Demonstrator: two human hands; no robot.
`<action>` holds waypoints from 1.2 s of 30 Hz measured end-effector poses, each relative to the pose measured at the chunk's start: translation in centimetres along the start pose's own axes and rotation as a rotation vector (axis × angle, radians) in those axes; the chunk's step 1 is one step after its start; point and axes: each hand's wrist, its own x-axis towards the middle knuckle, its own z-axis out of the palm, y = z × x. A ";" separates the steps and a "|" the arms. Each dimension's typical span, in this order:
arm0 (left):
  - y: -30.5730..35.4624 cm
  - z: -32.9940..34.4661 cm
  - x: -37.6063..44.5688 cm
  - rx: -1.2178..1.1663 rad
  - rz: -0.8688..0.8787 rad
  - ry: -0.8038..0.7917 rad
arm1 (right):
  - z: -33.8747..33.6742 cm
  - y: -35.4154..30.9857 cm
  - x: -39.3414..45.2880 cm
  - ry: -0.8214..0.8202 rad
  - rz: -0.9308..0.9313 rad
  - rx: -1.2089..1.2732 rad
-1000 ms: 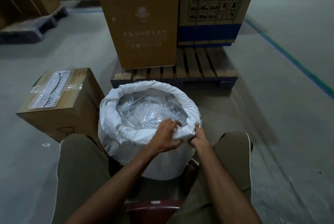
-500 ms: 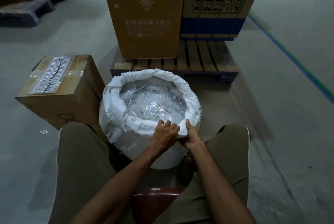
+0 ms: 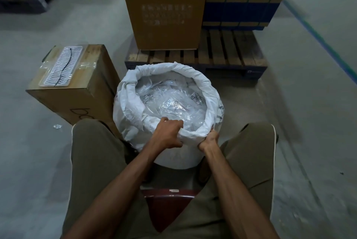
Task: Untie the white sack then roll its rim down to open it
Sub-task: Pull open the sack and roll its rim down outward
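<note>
- White sack (image 3: 170,148) stands between the knees; left hand (image 3: 168,135) and right hand (image 3: 208,140) both clench its near rim (image 3: 190,136).
- Uneven rolling could tilt it, spilling the plastic packets (image 3: 172,103) just beyond the fingers.

dim, bluish | glare on plastic (image 3: 172,103) (sack's contents) | edges warped, smeared

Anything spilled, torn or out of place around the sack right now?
Mostly fine. The white sack stands upright and open, both hands on its rolled rim. One small clear scrap lies loose on the floor beside the cardboard box.
</note>
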 end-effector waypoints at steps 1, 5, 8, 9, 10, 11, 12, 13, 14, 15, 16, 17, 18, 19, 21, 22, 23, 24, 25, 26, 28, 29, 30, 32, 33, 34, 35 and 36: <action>-0.2 0.1 0.1 0.054 -0.009 -0.014 | 0.0 0.0 -0.2 -0.010 -0.003 0.000; -0.8 1.6 -0.7 0.079 0.000 0.075 | 0.1 0.2 -0.5 -0.093 -0.039 -0.053; -0.9 3.8 -1.9 0.220 0.125 0.290 | 0.0 1.4 -0.6 -0.094 -0.022 -0.277; -0.7 4.5 -2.2 0.248 0.166 0.371 | -0.3 1.9 -1.0 -0.147 0.024 -0.291; -0.4 5.0 -2.3 0.246 0.188 0.435 | -0.5 2.6 -1.0 -0.188 0.058 -0.252; -0.2 5.0 -2.3 0.211 0.181 0.444 | -0.5 3.2 -1.0 -0.195 0.065 -0.209; 0.0 5.0 -2.3 0.162 0.152 0.420 | -0.4 3.5 -0.8 -0.186 0.062 -0.167; 0.1 5.0 -2.5 0.093 0.102 0.388 | -0.3 3.7 -0.7 -0.148 0.037 -0.147; 0.3 4.8 -2.8 -0.002 0.035 0.374 | -0.2 4.0 -0.3 -0.104 0.016 -0.118; 0.6 4.4 -3.2 -0.105 -0.052 0.394 | 0.0 4.3 0.4 -0.061 0.022 -0.110; 1.1 4.1 -3.8 -0.211 -0.161 0.446 | 0.2 4.6 1.0 -0.032 0.035 -0.090; 1.8 3.7 -4.5 -0.330 -0.308 0.524 | 0.3 4.9 1.2 -0.016 0.050 -0.066; 2.6 3.1 -5.2 -0.464 -0.486 0.621 | 0.5 5.0 0.8 -0.003 0.047 -0.028; 3.1 2.8 -5.6 -0.637 -0.684 0.708 | 0.5 5.0 0.3 -0.015 0.042 -0.004; 2.9 2.4 -5.7 -1.138 -1.061 0.767 | 0.6 4.9 -0.2 -0.063 0.038 0.036; 2.4 2.2 -5.5 -1.467 -1.186 0.726 | 0.5 5.0 0.1 -0.071 0.035 0.045; 1.8 2.3 -5.3 -1.786 -1.221 0.665 | 0.4 5.0 0.1 -0.081 0.034 0.040; 1.4 2.2 -5.1 -1.993 -1.215 0.607 | 0.3 5.0 0.4 -0.092 0.041 0.050; 1.2 2.1 -4.8 -2.090 -1.212 0.583 | 0.1 5.0 0.2 -0.096 0.042 0.045; 1.3 2.2 -4.5 -2.119 -1.207 0.587 | 0.0 5.0 0.3 -0.099 0.035 0.043; 1.7 2.1 -3.8 -2.082 -1.246 0.617 | -0.1 5.0 -0.1 -0.104 0.005 0.012; 1.6 2.2 -3.5 -2.064 -1.292 0.630 | 0.1 5.0 -0.5 -0.103 -0.016 -0.007; 1.6 2.0 -3.4 -2.055 -1.345 0.638 | 0.2 4.8 -0.8 -0.096 -0.052 -0.034; 1.2 2.0 -3.0 -2.028 -1.446 0.665 | 0.4 4.7 -1.7 -0.036 -0.127 -0.134; 0.9 2.0 -3.0 -2.053 -1.472 0.671 | 0.3 4.9 -2.2 0.002 -0.165 -0.216; 0.7 2.0 -3.1 -2.121 -1.467 0.688 | 0.2 5.3 -2.9 0.069 -0.208 -0.325; 0.6 2.1 -3.2 -2.217 -1.448 0.708 | -0.1 5.6 -3.8 0.155 -0.282 -0.453; 0.4 2.3 -3.3 -2.293 -1.436 0.716 | -0.5 5.8 -5.0 0.206 -0.407 -0.579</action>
